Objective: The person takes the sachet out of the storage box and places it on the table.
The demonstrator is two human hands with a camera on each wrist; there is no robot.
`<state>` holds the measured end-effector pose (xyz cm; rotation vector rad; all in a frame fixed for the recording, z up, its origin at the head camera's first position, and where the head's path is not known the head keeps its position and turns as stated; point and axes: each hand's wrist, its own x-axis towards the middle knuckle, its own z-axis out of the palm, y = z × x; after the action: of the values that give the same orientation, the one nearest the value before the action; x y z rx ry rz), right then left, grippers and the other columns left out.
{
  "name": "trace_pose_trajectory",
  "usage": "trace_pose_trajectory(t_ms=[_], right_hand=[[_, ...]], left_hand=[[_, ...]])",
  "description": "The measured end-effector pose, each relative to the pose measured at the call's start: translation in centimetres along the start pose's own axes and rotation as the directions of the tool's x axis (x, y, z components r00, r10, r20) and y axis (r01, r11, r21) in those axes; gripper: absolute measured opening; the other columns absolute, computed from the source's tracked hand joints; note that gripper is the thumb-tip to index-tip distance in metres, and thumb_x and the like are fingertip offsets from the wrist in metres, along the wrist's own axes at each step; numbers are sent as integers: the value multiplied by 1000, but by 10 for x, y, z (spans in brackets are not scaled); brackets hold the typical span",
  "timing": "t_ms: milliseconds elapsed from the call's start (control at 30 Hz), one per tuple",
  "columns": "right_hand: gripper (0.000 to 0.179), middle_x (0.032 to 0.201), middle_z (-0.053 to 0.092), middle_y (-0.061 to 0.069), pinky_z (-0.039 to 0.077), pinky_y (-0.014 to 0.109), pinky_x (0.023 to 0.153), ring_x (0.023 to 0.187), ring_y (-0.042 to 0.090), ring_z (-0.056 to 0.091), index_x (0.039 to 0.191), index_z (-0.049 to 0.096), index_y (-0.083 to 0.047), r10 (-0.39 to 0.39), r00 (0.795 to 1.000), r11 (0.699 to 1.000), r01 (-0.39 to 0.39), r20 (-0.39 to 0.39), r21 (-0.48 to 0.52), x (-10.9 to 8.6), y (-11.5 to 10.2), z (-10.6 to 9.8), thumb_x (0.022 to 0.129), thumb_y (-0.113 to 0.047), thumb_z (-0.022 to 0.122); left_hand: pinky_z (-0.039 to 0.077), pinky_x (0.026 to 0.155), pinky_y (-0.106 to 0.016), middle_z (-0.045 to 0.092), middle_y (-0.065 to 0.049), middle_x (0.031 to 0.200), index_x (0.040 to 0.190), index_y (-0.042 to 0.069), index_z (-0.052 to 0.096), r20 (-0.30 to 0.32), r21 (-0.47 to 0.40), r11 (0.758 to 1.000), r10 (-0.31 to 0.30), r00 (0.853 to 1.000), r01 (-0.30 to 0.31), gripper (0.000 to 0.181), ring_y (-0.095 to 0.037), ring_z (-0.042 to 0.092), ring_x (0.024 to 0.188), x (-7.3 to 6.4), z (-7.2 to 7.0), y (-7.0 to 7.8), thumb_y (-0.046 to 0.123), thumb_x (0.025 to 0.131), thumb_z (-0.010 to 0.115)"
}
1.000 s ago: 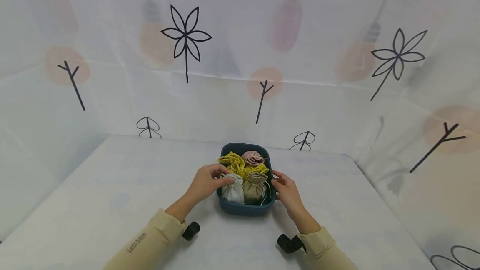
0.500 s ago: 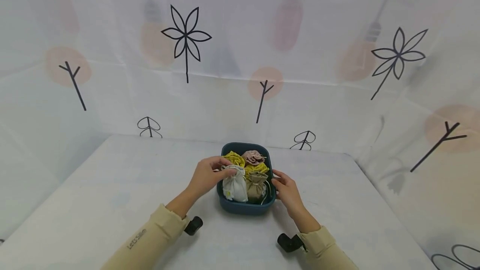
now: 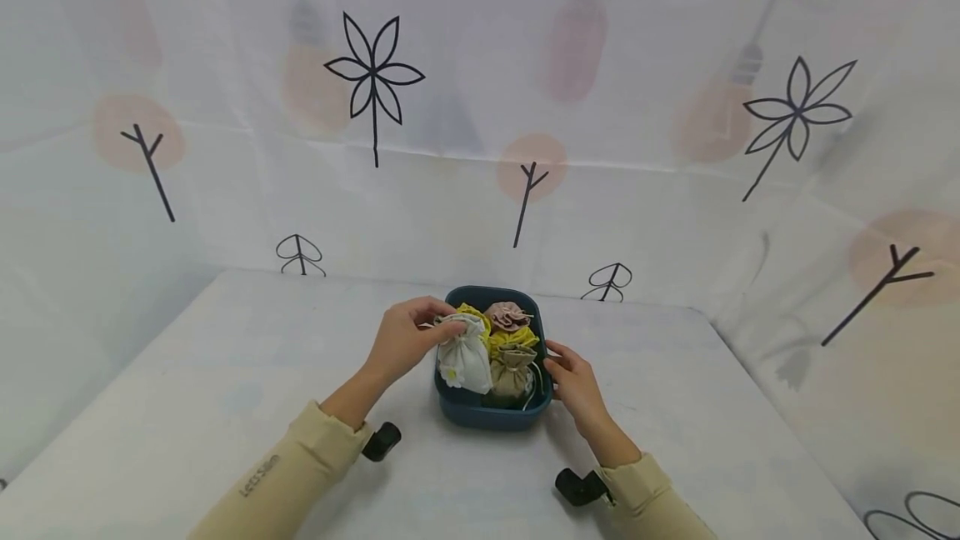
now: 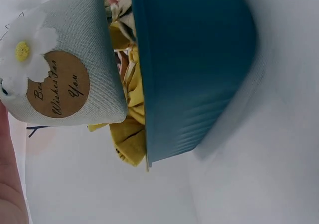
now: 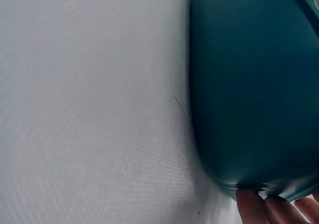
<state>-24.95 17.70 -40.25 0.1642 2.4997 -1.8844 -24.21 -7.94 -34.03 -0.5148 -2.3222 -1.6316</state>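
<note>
Pinch: the white pouch (image 3: pixel 467 363) is pinched at its gathered neck between thumb and fingers of the left hand (image 3: pixel 405 336); the neck is probably used because the cloth bunches narrow there and the full body can hang below.
Hang: just under the pinch, the pouch body is held slightly tilted above the box rim; in the left wrist view, yellow cloth is seen between pouch base and rim.
Pouch face: a white flower (image 4: pixel 27 55) and a round brown label (image 4: pixel 62 87) are carried; "Wishes For You" can be read, the first word being partly covered by a petal.
Brace: right of the pinch, the outer wall of the blue box (image 3: pixel 491 417) is touched by the right hand (image 3: pixel 576 377), fingers slightly spread, nothing clasped; presumably the box is steadied so. How hard it is pressed cannot be told.
Fill: right of the hanging pouch, a khaki pouch (image 3: pixel 512 377) is stood upright; yellow pouches (image 3: pixel 522 341) are lodged behind and rightward, a pink pouch (image 3: pixel 507 317) farther back. Close packing likely props them.
Beyond: the box is set on a pale tabletop (image 3: pixel 225 390), backed by a printed cloth (image 3: pixel 450 207).
</note>
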Motion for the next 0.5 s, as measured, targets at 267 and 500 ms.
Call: trace_pose_trajectory(t_ms=[267,500], right_hand=[[40,124,52,24,53,32,68,103,28,55,137,43,-3,-3,1000,1000,3,-1,-4,2,2,0,97,-8,44],[39,123,52,24,53,33,68,103,28,55,136,44,-2,-8,1000,1000,8,-7,17,0,2,0,97,-9,45]], left_hand=[[52,69,-32,67,2,86,92,12,70,-24,23,999,44,999,-43,19,-14,62,77,2,-13,4,26,80,74],[52,69,-31,67,0,92,95,11,70,-61,54,997,64,996,-61,24,-14,62,77,4,-28,0,30,81,73]])
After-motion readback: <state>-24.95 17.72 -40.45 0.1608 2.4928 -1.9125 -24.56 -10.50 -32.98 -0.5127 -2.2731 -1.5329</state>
